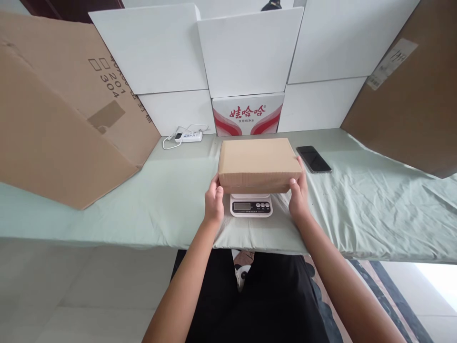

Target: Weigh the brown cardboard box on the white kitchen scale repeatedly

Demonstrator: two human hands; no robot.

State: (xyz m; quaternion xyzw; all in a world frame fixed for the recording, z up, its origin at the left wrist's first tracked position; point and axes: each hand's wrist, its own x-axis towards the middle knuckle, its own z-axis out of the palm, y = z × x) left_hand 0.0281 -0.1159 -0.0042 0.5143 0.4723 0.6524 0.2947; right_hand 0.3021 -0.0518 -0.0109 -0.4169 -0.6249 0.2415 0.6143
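A closed brown cardboard box (pixel 259 157) sits level at the middle of the table, over a white digital kitchen scale (pixel 251 207). Whether the box rests fully on the scale's platform or is held just above it, I cannot tell. My left hand (pixel 214 201) grips the box at its near left corner, thumb at the front. On the other side, my right hand (pixel 299 194) clasps the near right corner, with its thumb on the front face and fingers along the side. The scale's display and buttons show below the box; its platform is mostly hidden.
A black smartphone (pixel 313 159) lies right of the box. A white power strip (pixel 188 137) with a cable lies at the back left. White boxes (pixel 250 57) form a wall behind; large cardboard sheets stand left (pixel 64 109) and right (pixel 414 100). A pale green cloth (pixel 171 205) covers the table.
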